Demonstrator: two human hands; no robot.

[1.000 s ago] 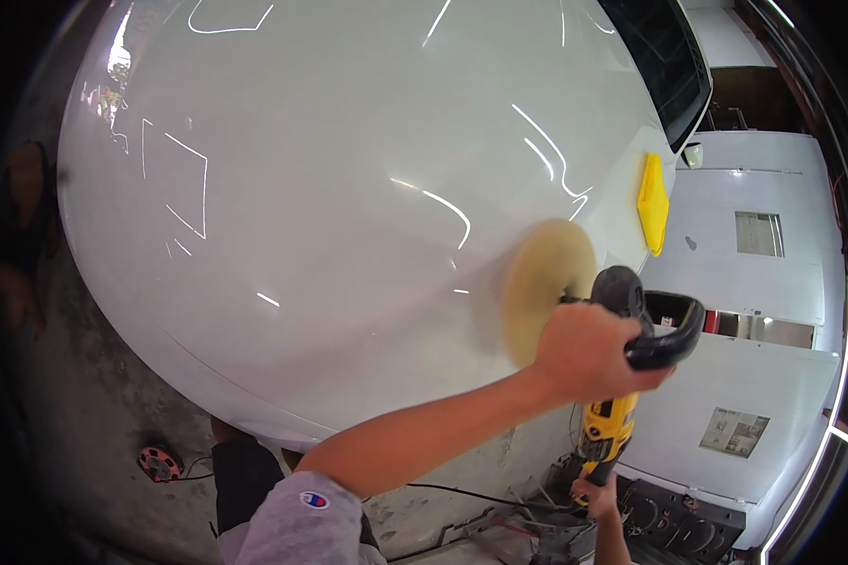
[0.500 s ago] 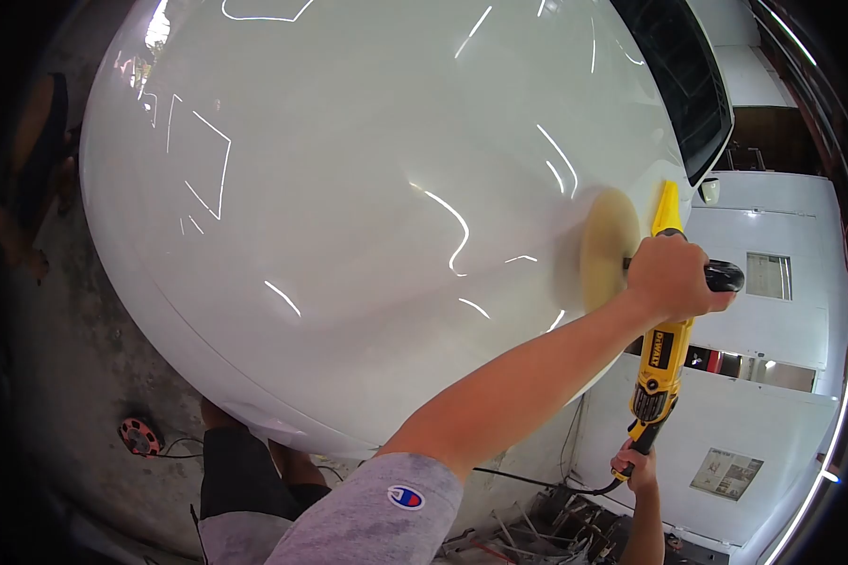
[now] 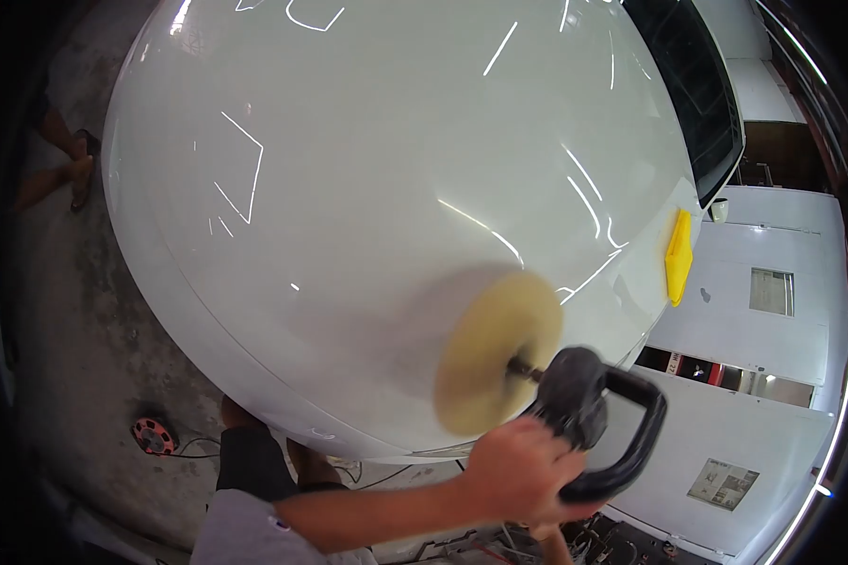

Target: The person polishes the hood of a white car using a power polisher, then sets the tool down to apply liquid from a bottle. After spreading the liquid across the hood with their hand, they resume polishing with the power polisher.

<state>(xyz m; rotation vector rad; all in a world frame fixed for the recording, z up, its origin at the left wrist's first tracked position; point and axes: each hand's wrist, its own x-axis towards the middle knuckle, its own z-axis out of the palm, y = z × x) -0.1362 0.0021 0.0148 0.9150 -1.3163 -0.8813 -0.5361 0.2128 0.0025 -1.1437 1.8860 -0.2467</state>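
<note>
My left hand (image 3: 523,471) is closed on the front of a rotary polisher (image 3: 578,391), beside its black D-shaped handle. The polisher's round, cream pad (image 3: 499,358) looks blurred and stands tilted against the glossy white car hood (image 3: 330,207), near its lower edge. Behind my left wrist a small part of my right hand (image 3: 543,532) shows, at the polisher's rear end. Its fingers and the yellow body of the tool are mostly hidden now.
A yellow cloth (image 3: 678,259) lies by the windshield (image 3: 693,104). An orange and black cord reel (image 3: 154,436) sits on the concrete floor. Another person's legs (image 3: 66,165) are at the far left. White panels (image 3: 754,443) stand at right.
The polisher has moved left and down across the hood, away from the windshield, with my hands on it. The yellow cloth is now uncovered. The other person's legs have shifted.
</note>
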